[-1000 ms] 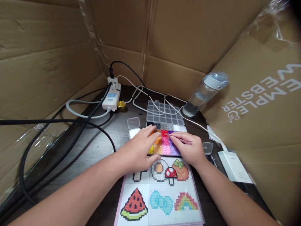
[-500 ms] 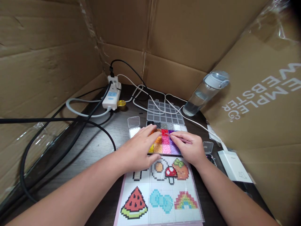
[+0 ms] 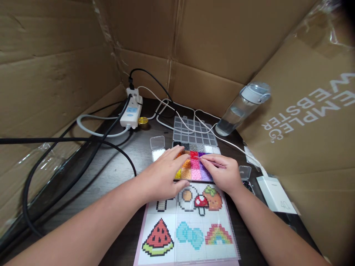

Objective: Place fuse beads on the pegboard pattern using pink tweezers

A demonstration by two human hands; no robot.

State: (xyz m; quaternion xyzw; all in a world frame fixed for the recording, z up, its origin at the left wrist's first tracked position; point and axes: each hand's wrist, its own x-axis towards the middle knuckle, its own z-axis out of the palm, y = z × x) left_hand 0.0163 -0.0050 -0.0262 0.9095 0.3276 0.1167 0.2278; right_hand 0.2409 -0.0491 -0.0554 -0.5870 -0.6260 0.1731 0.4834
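My right hand point(image 3: 223, 170) pinches a thin pink pair of tweezers point(image 3: 216, 163), its tip over the red compartment of the bead box point(image 3: 196, 181). The box holds small beads sorted by colour, and its clear gridded lid point(image 3: 194, 137) lies open behind it. My left hand point(image 3: 168, 171) rests with fingers apart over the left part of the box, hiding some compartments. Below both hands lies a pattern sheet point(image 3: 163, 229) with pixel pictures. A clear pegboard point(image 3: 203, 255) covers its right part, and a red and white mushroom of beads point(image 3: 201, 201) sits on it.
A white power strip point(image 3: 131, 114) with cables stands at the back left, near a small gold cup point(image 3: 143, 122). A water bottle point(image 3: 241, 109) is at the back right. A white charger point(image 3: 276, 195) lies at the right. Cardboard walls point(image 3: 205, 79) enclose the table.
Both hands keep nearly the same place. The tweezer tip stays at the red beads, and the whole view has shifted slightly.
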